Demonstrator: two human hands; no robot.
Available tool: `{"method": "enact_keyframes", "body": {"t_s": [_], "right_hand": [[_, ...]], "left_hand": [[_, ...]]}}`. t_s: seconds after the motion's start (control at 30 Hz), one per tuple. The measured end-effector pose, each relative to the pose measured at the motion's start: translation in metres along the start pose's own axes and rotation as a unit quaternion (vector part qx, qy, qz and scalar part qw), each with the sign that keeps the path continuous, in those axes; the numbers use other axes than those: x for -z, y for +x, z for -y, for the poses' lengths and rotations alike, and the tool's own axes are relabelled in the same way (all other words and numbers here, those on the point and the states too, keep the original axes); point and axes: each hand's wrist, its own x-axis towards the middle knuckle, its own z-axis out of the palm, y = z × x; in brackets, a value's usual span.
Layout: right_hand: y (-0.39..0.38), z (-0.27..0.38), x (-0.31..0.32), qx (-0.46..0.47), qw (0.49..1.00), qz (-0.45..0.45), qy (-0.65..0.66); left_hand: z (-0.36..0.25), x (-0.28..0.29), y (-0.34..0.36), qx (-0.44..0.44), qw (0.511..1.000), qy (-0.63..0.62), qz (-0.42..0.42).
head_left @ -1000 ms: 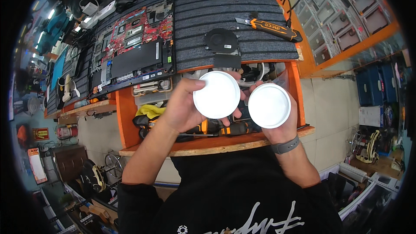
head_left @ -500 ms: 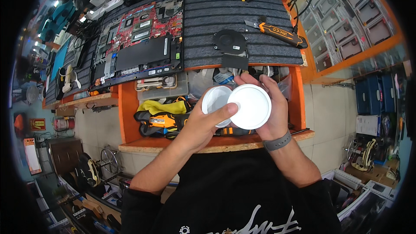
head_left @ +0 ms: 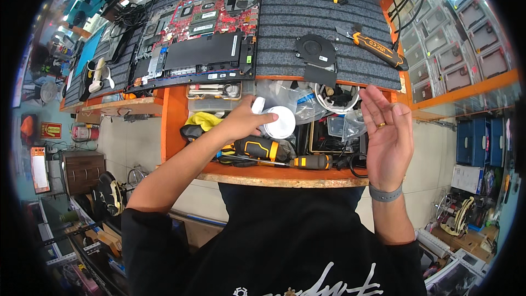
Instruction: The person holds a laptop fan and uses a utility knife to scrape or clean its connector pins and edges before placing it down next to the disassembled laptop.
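Over the open drawer (head_left: 274,178), my left hand (head_left: 245,118) grips a small white round plastic tub (head_left: 280,123), its thumb across the rim. A second white piece (head_left: 258,105), seen nearly edge-on, is caught in the same hand; it looks like a lid, but I cannot tell for sure. My right hand (head_left: 388,142) is raised by the drawer's right end, palm showing and fingers stretched out, with nothing in it. Beneath the tub lie a yellow-and-black power tool (head_left: 256,148) and a screwdriver (head_left: 310,162).
On the grey striped mat sit an opened laptop (head_left: 205,49) with a red board, a black cooling fan (head_left: 316,49) and an orange utility knife (head_left: 378,49). Inside the drawer are plastic bags (head_left: 282,96), a parts box (head_left: 215,91) and a white-rimmed round container (head_left: 337,107).
My right hand has let go of the white round piece and moved right. The left hand has shifted left with both white pieces. The view has swung, uncovering more of the drawer.
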Motion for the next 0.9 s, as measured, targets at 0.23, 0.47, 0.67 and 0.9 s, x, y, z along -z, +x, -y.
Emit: {"method": "enact_keyframes", "body": {"t_s": [0.23,0.47,0.67,0.9], "right_hand": [[-0.001,0.011,0.001,0.005,1.0,0.028,-0.002],[0.002,0.023,0.004,0.01,1.0,0.017,-0.013],[0.022,0.025,0.019,0.038,0.997,0.023,-0.059],[0.063,0.034,-0.001,0.062,0.979,0.09,-0.174]], "left_hand": [[0.009,0.002,0.011,-0.098,0.946,0.31,-0.014],[-0.059,0.026,-0.06,-0.109,0.967,0.231,-0.005],[-0.093,0.079,-0.049,-0.203,0.979,-0.029,0.003],[-0.166,0.214,0.11,-0.29,0.915,-0.064,-0.272]]}}
